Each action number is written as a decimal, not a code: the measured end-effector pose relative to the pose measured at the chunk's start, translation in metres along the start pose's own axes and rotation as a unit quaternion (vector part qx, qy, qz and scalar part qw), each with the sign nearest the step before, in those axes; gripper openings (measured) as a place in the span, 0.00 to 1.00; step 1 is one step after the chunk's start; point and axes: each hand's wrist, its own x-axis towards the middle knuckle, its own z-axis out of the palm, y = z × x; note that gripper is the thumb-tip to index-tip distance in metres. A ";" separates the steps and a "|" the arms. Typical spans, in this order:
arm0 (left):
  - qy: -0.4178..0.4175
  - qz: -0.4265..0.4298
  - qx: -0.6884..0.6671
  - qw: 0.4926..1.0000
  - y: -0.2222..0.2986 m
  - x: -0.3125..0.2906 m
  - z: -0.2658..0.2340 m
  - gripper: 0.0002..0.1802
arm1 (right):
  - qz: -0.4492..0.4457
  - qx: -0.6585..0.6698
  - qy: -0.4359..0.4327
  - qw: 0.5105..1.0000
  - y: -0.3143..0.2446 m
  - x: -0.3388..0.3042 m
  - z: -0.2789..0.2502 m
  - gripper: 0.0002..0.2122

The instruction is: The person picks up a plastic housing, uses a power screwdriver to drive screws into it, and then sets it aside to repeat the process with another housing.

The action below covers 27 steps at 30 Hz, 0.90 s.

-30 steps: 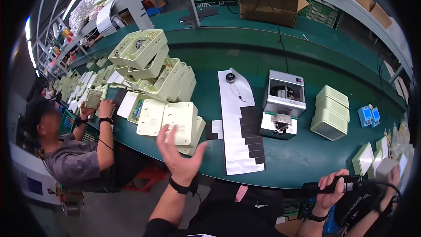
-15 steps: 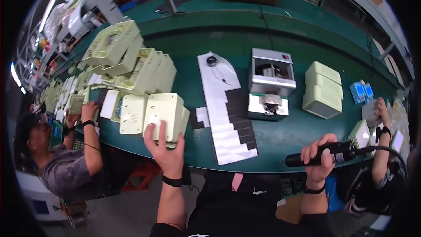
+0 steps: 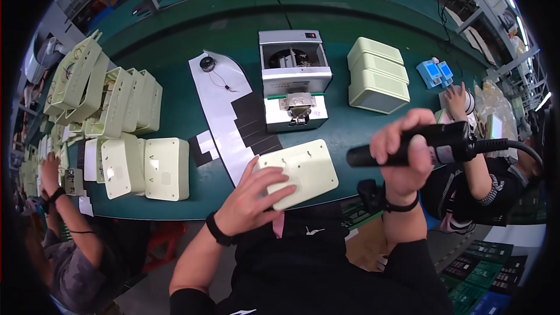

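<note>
My left hand (image 3: 252, 199) holds the left end of a cream plastic housing (image 3: 312, 174), its fingers spread over the face and its thumb at the edge. The housing lies slanted at the table's near edge, showing keyhole slots and small corner holes. To its right, my right hand (image 3: 402, 151) is wrapped round a black electric screwdriver (image 3: 446, 142), somewhat blurred. The screwdriver is level, points left and trails a black cord (image 3: 510, 147). Its tip is apart from the housing, and I cannot make out a bit.
Beyond the housing stands a grey-and-white machine (image 3: 296, 81). Stacked cream housings (image 3: 379, 76) are right of it, more cream housings (image 3: 167, 169) at left. A white-and-black sheet (image 3: 221, 111) carries a round black part with wires (image 3: 207, 63). Co-workers' hands (image 3: 457, 103) work at both sides.
My left hand has brought a cream housing from the left group to the table's edge before me. The screwdriver is now raised, its tip nearer the housing. The view has swung right.
</note>
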 end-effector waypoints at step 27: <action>0.011 -0.257 -0.088 0.962 -0.012 0.003 0.028 0.60 | 0.011 -0.069 -0.073 0.995 0.019 0.046 0.029 0.09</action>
